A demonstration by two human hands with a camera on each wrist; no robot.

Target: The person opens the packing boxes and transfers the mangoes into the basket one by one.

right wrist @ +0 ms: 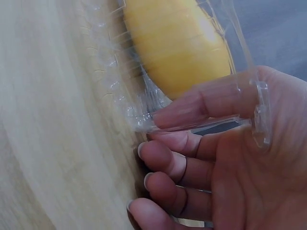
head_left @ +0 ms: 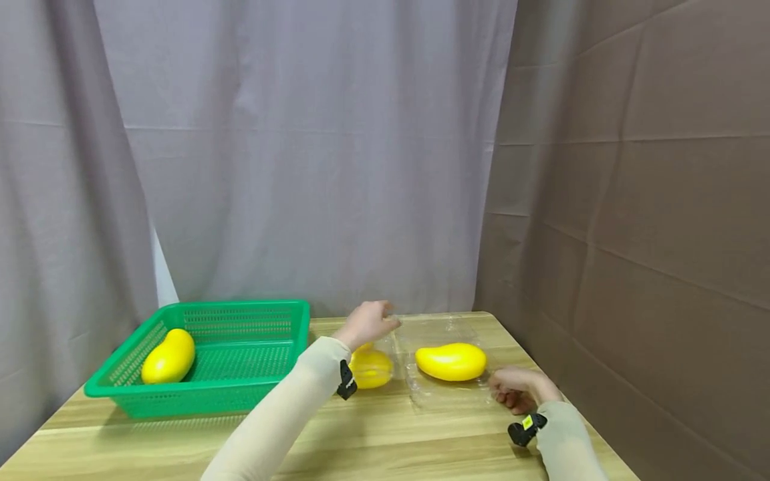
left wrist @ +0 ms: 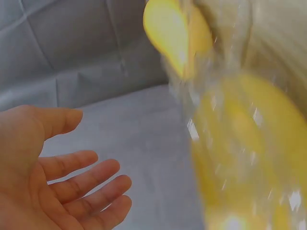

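A yellow mango (head_left: 451, 362) lies in an open clear plastic box (head_left: 420, 395) on the table. My right hand (head_left: 519, 389) grips the near right side of this box. In the right wrist view the thumb shows through the clear wall (right wrist: 261, 115), with the other fingers curled below it, beside the mango (right wrist: 177, 43). My left hand (head_left: 368, 323) is raised over the left part of the table, its fingers (left wrist: 91, 179) apart and holding nothing. Below and beside it are yellow mangoes (head_left: 371, 369) behind clear plastic, blurred in the left wrist view.
A green plastic basket (head_left: 207, 389) stands at the left with one mango (head_left: 170, 357) in it. The wooden table (head_left: 373, 441) ends near grey curtains (head_left: 313, 167) at the back and a brown cloth wall (head_left: 650, 220) on the right.
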